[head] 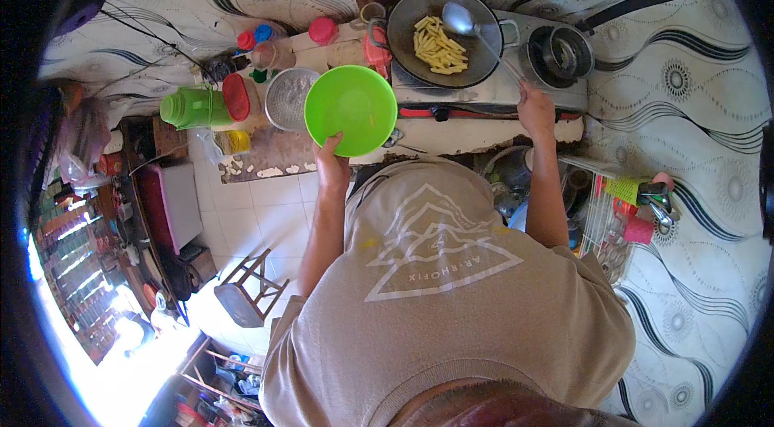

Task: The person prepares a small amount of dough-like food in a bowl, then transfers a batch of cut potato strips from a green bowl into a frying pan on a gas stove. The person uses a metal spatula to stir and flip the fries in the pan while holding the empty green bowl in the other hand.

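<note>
My left hand (332, 162) grips the near rim of a bright green plastic bowl (351, 109), thumb on the inside; no food shows in it. My right hand (536, 110) is closed around the handle of a metal ladle (458, 19), whose head rests over the right part of a dark wok (405, 67). Pale yellow cut sticks, perhaps potato, lie heaped (439, 46) in the middle of the wok. The wok stands on a gas stove (417, 95) with a red-and-black front strip. Left of the green bowl, partly behind it, is a perforated metal strainer (287, 99).
Small dark pots (568, 52) stand right of the wok. On the counter's left are a green jug (193, 107), a red-lidded container (236, 97) and a yellow-lidded jar (233, 141). A wooden stool (242, 305) stands on the tiled floor. A dish rack (595, 203) is at the right.
</note>
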Available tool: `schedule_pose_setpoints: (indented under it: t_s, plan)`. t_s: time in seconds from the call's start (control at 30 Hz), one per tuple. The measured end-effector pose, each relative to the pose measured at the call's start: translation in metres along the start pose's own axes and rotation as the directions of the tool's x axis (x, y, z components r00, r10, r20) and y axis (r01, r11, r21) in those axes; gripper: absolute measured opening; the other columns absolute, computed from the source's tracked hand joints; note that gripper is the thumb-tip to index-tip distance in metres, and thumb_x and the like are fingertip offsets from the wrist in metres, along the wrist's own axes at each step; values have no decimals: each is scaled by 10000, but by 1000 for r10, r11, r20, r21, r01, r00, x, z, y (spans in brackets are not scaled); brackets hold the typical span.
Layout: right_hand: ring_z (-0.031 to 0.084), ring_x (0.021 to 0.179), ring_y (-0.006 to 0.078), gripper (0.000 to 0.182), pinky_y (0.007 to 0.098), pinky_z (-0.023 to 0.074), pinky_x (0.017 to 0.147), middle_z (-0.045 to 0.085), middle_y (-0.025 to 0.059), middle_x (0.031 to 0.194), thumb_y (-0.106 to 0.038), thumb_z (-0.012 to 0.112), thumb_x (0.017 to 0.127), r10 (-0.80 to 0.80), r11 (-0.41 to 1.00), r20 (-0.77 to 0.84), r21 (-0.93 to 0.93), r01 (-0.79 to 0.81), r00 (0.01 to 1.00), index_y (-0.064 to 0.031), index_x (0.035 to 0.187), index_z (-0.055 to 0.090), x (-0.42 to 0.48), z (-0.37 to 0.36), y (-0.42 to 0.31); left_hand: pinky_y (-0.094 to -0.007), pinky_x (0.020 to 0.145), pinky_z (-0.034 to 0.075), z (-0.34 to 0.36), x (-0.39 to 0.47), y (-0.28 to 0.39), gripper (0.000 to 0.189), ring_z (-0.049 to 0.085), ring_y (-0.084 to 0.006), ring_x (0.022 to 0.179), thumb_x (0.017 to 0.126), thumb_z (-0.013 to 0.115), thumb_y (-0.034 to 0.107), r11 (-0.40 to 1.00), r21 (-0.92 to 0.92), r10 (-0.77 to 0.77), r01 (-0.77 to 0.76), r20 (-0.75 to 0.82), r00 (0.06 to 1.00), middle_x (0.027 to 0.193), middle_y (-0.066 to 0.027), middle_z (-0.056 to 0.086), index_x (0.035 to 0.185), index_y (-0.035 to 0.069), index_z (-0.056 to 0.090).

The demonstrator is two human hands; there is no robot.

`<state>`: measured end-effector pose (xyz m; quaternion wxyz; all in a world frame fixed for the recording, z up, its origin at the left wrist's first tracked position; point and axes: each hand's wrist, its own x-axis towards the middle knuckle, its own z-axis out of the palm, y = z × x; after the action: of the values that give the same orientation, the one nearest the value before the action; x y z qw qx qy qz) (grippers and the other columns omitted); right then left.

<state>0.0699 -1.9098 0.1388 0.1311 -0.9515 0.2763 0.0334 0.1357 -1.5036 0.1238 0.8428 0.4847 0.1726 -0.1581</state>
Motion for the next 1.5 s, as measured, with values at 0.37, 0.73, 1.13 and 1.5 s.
schedule_pose_setpoints:
  t_s: [0.37, 0.73, 1.13, 1.5]
  plan:
    - [627, 813, 445, 303, 541, 491, 705, 650, 258, 856, -181, 507, 927, 73, 997, -104, -27, -76, 992, -121, 1189, 646, 3, 15, -19, -337, 882, 505, 15, 1, 2, 409, 620, -205, 1020, 838, 553, 74, 999, -47, -22, 22, 19, 1000, 1147, -79, 601, 1242, 33, 510]
    - [630, 782, 440, 275, 530, 500, 703, 660, 238, 850, -161, 521, 919, -67, 998, -77, -17, 65, 995, -125, 1154, 660, 0, 23, 3, -344, 887, 501, 17, -5, 4, 413, 606, -205, 1053, 829, 551, 78, 999, -49, -5, 6, 21, 1000, 1147, -88, 596, 1236, 26, 509]
    - [642, 759, 416, 325, 514, 513, 673, 652, 241, 826, -169, 523, 924, -71, 997, -36, 18, 72, 997, -194, 1228, 635, 13, 38, -27, -409, 970, 456, 15, -5, 0, 511, 559, -254, 1147, 824, 580, 170, 998, 44, -40, 37, 51, 998, 1239, -99, 562, 1307, 44, 474]
    - [646, 878, 400, 268, 502, 511, 788, 680, 185, 970, -205, 525, 933, -117, 966, 67, 238, 98, 991, -182, 1162, 661, -8, -12, 38, -392, 940, 482, 9, -22, -13, 460, 582, -245, 1119, 833, 590, 148, 999, 6, -38, 38, -115, 993, 1214, -93, 583, 1274, 53, 502]
